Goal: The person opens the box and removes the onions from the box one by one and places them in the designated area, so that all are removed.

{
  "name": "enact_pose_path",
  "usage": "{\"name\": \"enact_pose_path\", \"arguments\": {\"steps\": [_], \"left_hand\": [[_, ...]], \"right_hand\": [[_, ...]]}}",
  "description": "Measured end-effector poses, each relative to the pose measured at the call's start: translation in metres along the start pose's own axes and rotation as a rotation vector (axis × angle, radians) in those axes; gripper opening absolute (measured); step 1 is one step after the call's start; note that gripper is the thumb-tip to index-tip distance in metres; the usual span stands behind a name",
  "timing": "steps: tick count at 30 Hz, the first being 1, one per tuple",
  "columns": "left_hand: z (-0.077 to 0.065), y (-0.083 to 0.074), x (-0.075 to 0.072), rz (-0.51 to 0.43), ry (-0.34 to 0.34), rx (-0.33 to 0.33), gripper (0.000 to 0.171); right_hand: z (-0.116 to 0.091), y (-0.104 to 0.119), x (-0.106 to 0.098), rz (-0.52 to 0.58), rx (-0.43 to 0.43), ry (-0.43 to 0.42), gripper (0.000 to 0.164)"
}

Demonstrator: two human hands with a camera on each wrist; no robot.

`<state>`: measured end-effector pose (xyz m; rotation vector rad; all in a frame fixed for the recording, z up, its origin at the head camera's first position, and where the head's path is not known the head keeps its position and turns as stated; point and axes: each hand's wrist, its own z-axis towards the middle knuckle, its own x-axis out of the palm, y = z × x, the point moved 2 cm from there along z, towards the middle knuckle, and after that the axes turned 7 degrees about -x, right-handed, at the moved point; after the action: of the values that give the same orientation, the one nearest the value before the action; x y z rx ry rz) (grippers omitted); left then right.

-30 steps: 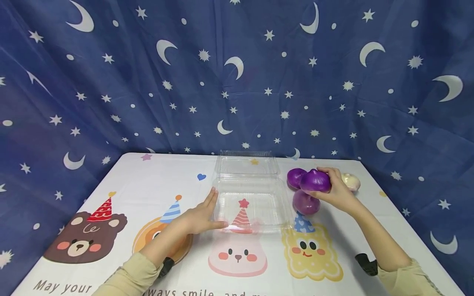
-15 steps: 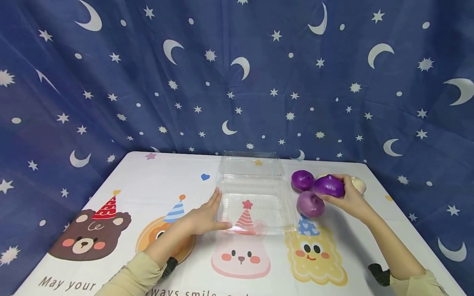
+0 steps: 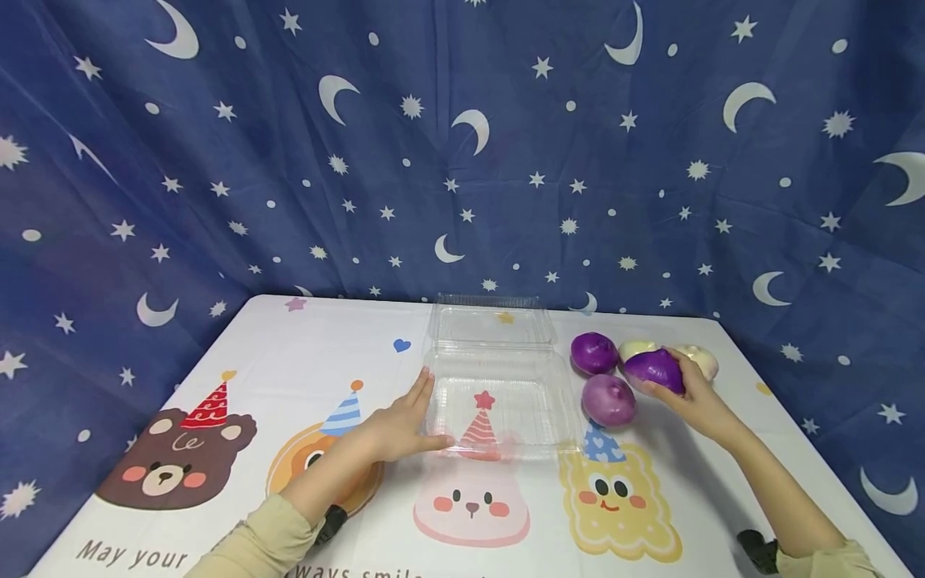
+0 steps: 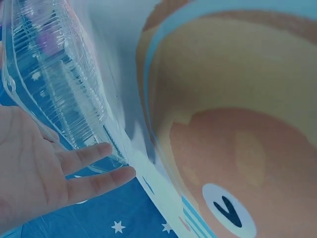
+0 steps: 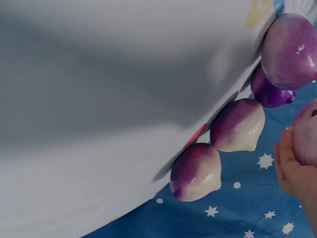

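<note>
In the head view my right hand (image 3: 699,405) grips a purple onion (image 3: 654,371) from its right side, above the table at the right. In the right wrist view that onion (image 5: 304,136) sits against my curled fingers, partly cut off by the frame. Beside it lie a dark purple onion (image 3: 594,353) and a lighter purple onion (image 3: 609,400). Two pale-and-purple onions, one (image 3: 637,348) behind the held onion and another (image 3: 702,360) behind my hand, are partly hidden. My left hand (image 3: 396,425), fingers straight and spread, touches the left side of an opened clear plastic container (image 3: 571,401).
The container's lid (image 3: 491,321) lies folded back towards the far table edge. A white cloth (image 3: 347,329) printed with cartoon animals covers the table. Behind it hangs a dark blue curtain (image 3: 361,160) with moons and stars.
My right hand has moved right and lower with the purple onion, away from the container, uncovering part of a pale onion behind. The left hand stays at the container's side; the head view has shifted slightly.
</note>
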<state>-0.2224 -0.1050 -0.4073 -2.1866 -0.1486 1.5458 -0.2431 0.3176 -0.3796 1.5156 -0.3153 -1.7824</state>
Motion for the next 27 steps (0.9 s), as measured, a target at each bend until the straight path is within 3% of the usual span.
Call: {"name": "enact_pose_path", "arguments": {"steps": [10,19,27], "left_hand": [[0.001,-0.001,-0.001,0.024,-0.024,0.020,0.102],[0.000,0.000,0.000,0.061,-0.051,0.024,0.099],[-0.001,0.000,0.001,0.079,-0.067,0.031,0.099]], "right_hand": [[-0.006,-0.013,-0.005,-0.057,-0.074,-0.129,0.069],[-0.012,-0.027,-0.004,-0.069,0.041,-0.099,0.073],[-0.014,-0.031,0.002,-0.066,0.060,-0.061,0.076]]}}
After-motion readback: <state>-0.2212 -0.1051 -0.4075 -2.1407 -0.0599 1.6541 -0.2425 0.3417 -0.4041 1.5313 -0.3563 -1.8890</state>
